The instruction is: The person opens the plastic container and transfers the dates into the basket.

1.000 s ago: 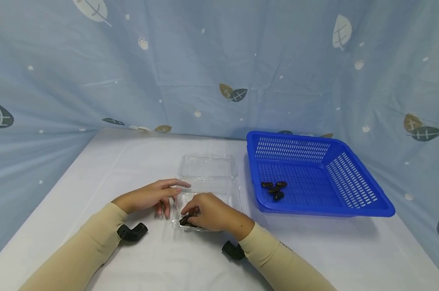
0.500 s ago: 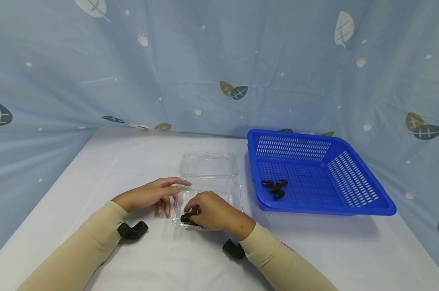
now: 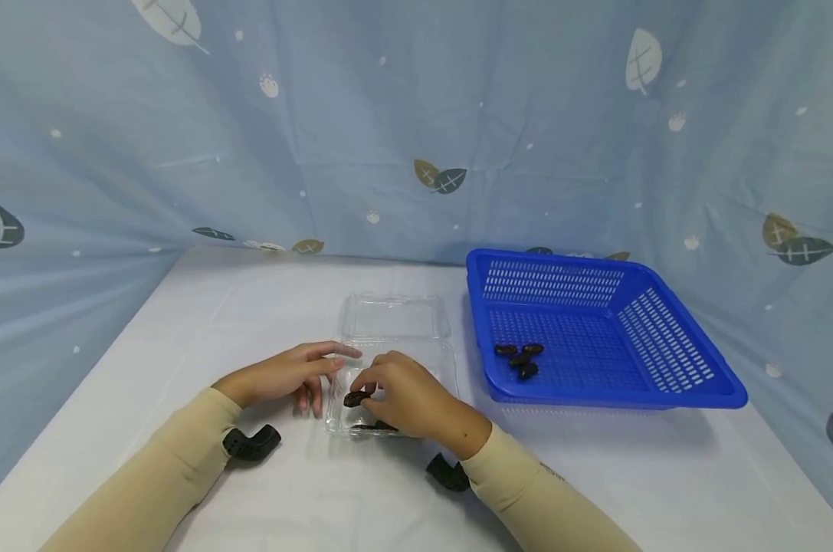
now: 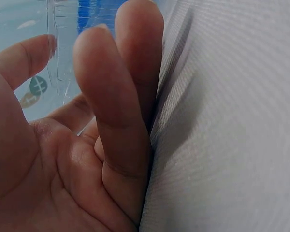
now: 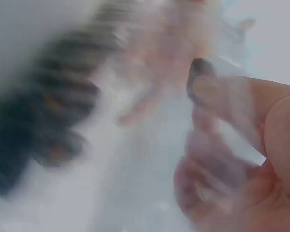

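In the head view, a clear plastic clamshell box (image 3: 395, 316) lies with its lid folded back. Dark, wrinkled dates (image 3: 373, 426) line its near side, partly hidden by my right hand (image 3: 411, 395). Between thumb and fingertips that hand pinches a single date (image 3: 355, 399), held over the box. The right wrist view, though blurred, shows the pinched date (image 5: 199, 72) and a row of dates (image 5: 63, 106) at the left. My left hand (image 3: 288, 376) lies at the box's left edge, fingers loosely extended, holding nothing. Its lower fingers (image 4: 111, 96) rest against the white cloth in the left wrist view.
To the right stands a blue perforated basket (image 3: 561, 400) with several dates (image 3: 519, 359) in its near left corner. A white cloth (image 3: 306, 491) covers the table, and a blue leaf-print curtain (image 3: 361, 115) hangs behind and at the sides.
My right hand has risen slightly from the near side of the box, lifting a date clear of the others. The left hand and the basket's dates stay as they were.
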### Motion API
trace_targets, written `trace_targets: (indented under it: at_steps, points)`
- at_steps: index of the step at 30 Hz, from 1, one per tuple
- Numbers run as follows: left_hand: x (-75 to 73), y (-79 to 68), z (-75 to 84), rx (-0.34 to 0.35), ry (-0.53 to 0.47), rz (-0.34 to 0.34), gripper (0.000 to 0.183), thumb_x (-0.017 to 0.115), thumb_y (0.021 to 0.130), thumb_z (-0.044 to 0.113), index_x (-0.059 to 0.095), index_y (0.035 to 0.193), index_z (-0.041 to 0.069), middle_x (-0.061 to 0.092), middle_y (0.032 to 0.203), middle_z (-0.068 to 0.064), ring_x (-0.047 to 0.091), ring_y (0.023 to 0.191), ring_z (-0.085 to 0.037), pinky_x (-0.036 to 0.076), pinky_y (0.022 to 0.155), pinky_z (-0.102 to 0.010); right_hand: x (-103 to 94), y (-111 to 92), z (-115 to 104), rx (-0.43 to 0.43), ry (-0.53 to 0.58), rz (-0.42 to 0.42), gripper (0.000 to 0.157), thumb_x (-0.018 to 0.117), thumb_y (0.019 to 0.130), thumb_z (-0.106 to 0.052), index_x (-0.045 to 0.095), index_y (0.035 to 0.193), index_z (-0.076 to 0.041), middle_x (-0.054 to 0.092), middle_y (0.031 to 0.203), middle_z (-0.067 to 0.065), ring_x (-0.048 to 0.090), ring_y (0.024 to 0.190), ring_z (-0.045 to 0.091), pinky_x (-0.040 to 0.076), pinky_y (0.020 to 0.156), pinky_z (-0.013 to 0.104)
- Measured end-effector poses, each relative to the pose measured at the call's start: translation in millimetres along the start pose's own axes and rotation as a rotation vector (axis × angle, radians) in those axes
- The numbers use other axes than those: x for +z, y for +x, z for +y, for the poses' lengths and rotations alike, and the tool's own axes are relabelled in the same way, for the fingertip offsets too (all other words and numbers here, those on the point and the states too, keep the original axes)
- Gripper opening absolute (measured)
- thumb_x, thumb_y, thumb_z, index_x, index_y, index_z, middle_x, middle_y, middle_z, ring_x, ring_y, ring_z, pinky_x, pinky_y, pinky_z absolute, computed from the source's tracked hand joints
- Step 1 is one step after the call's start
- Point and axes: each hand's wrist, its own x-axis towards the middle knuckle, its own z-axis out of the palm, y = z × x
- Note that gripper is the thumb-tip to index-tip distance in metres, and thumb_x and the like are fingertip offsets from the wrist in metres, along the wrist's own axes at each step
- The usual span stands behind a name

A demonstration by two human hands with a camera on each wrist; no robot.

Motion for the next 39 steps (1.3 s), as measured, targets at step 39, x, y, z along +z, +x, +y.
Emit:
trace_targets:
  at_steps: [39]
  points:
    - [-1.7, -1.8, -3.5, -0.006, -0.01, 0.013, 0.047, 0.047, 0.105, 0.047, 0.046, 0.147, 0.028, 0.054, 0.113, -0.019, 0.068, 0.064, -0.024, 0.054, 0.056, -0.031, -114.6, -106.5, 152.1, 0.462, -0.131, 0.095, 0.014, 0.071, 0.089, -0.003, 0.074, 0.103, -0.004, 0.072, 0.091, 0.01, 0.064, 0.082, 0.022, 0.054, 0.069, 0.039]
